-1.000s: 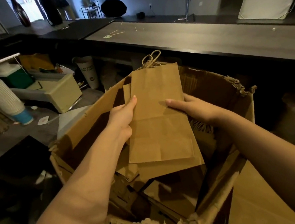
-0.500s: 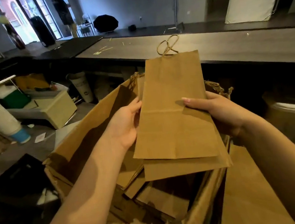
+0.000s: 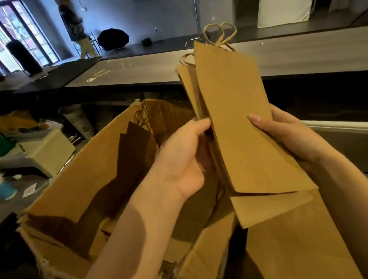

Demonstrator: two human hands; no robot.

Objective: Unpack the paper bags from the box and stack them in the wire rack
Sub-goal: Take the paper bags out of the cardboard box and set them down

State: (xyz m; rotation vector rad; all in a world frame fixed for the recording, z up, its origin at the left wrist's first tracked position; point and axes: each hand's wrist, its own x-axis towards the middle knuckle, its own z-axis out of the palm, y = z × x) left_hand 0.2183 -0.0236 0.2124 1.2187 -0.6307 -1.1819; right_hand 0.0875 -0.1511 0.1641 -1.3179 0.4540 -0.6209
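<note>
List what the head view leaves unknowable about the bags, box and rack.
1. Wire rack: nowhere in the head view.
2. Count of paper bags: front bag covers the rest; only edges show.
3. Box bottom: dark, blocked by forearms and flaps.
4. Fingers of left hand and right hand: behind the bags; only thumbs show.

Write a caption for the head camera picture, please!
Left hand and right hand hold folded paper bags above the open cardboard box.
</note>
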